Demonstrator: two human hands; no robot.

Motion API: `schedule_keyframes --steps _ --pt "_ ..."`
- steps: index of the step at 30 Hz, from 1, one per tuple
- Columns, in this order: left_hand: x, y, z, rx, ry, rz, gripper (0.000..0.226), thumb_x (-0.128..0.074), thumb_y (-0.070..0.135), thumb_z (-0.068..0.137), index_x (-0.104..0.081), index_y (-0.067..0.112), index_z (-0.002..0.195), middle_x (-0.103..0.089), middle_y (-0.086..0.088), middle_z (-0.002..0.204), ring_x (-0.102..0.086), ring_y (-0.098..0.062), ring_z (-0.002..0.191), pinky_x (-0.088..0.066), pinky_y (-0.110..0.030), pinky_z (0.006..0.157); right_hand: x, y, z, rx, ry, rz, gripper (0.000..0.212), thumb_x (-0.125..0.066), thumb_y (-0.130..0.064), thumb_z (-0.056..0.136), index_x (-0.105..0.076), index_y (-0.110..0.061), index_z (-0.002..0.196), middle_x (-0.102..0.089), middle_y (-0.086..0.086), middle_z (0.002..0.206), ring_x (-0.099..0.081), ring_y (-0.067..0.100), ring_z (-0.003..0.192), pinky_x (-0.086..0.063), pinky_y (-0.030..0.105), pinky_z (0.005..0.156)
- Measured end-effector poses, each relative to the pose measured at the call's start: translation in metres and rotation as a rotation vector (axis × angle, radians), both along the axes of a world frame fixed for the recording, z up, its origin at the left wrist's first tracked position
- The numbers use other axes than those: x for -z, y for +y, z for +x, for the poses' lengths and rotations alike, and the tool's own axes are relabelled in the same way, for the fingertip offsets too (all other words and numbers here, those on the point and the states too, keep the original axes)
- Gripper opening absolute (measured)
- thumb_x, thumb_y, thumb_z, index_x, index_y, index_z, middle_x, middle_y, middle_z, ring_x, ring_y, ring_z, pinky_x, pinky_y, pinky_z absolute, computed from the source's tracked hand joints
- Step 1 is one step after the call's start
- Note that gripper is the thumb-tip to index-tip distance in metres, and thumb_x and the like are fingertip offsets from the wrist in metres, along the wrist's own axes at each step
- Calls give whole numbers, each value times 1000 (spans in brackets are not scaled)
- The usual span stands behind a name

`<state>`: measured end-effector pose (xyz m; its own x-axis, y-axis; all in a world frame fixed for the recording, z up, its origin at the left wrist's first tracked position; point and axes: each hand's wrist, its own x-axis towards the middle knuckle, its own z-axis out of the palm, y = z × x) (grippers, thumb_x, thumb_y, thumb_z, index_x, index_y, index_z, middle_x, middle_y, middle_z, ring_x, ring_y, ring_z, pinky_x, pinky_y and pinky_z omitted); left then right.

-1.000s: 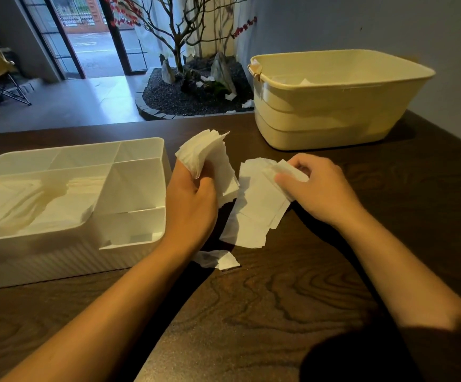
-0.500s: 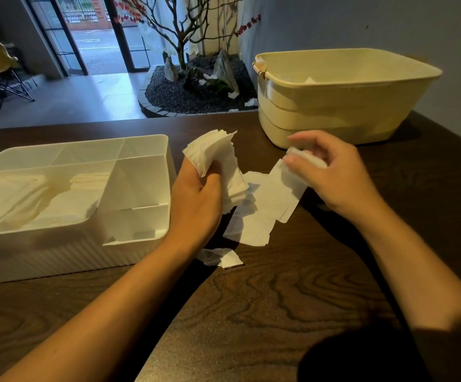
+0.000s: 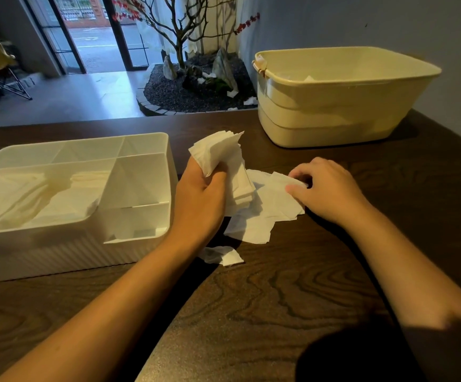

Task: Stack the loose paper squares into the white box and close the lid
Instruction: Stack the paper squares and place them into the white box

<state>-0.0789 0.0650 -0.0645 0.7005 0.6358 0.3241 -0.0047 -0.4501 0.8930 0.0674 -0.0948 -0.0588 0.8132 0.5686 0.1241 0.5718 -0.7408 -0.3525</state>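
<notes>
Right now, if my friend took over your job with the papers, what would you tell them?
Left hand grips a bunch of paper squares, held above the table beside the white box.
Right hand pinches the edge of one square in the loose pile on the table.
One crumpled piece lies nearer you, by the left wrist.
Done: some papers already lie in the box's big compartment.
Left: gather the pile and the stray piece, put them all in the box, close the lid.

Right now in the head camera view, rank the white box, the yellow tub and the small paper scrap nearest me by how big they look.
White box and yellow tub: too close to rank, and the box sits nearer the camera.
Smallest: paper scrap.
</notes>
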Motion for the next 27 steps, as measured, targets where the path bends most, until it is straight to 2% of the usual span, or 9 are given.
schedule_keyframes --steps 4,7,11,14,16,18,20,24,27 --pt "-1 1 2 -49 -45 -10 37 -50 31 96 -51 23 132 -63 15 109 -59 4 98 -48 -15 81 -7 -4 -3 31 -16 207 18 -53 -30 100 -70 -28 106 -66 -7 105 -53 12 93 -42 31 76" --pt "-5 0 1 -71 -69 -28 24 -52 21 100 -52 26 124 -61 19 101 -56 11 90 -42 -4 69 -27 -9 -14 -62 138 503 12 -57 -21 96 -69 -22 92 -67 -6 86 -59 13 78 -48 33 70" --pt "-9 -1 1 -72 -95 -5 17 -56 22 99 -59 23 115 -63 12 96 -57 -1 85 -47 -23 73 -59 -20 -36 -392 405 607 10 -70 0 85 -68 -9 86 -65 5 74 -59 9 69 -49 20 63" --pt "-7 -1 3 -4 -44 41 15 -58 28 92 -63 20 104 -65 7 93 -60 -11 85 -51 -34 74 -63 -23 -43 -504 609 601 12 -75 -5 72 -69 -7 81 -65 -3 68 -57 2 61 -45 12 55" --pt "-9 -2 2 96 -2 15 17 -59 26 92 -68 20 104 -71 6 95 -65 -12 88 -52 -31 74 -58 -18 -45 -515 704 661 14 -74 -10 69 -68 -7 81 -63 -3 62 -54 2 56 -43 11 52" --pt "-12 -8 1 244 55 -105 19 -56 21 100 -71 21 112 -75 4 104 -69 -10 97 -55 -28 81 -49 -9 -47 -472 693 760 12 -74 -7 74 -67 -5 83 -61 -4 57 -52 4 53 -43 14 52" --pt "-13 -16 1 274 148 -237 28 -47 23 104 -67 17 122 -73 -3 114 -69 -20 108 -56 -38 92 -37 1 -50 -359 595 830 9 -75 -4 81 -67 -5 83 -63 0 56 -54 8 50 -45 19 51" --pt "-13 -19 0 429 111 -621 48 -44 48 99 -62 15 130 -72 -9 120 -68 -28 113 -54 -44 101 -18 12 -52 -199 310 814 15 -79 -20 84 -67 -13 78 -59 12 58 -49 17 50 -42 31 48" --pt "-15 -18 -2 484 153 -446 27 -58 28 96 -65 21 121 -75 -2 112 -72 -21 104 -56 -37 95 -15 17 -51 -183 228 863 17 -78 -25 85 -67 -14 78 -48 8 53 -41 18 50 -37 32 49"
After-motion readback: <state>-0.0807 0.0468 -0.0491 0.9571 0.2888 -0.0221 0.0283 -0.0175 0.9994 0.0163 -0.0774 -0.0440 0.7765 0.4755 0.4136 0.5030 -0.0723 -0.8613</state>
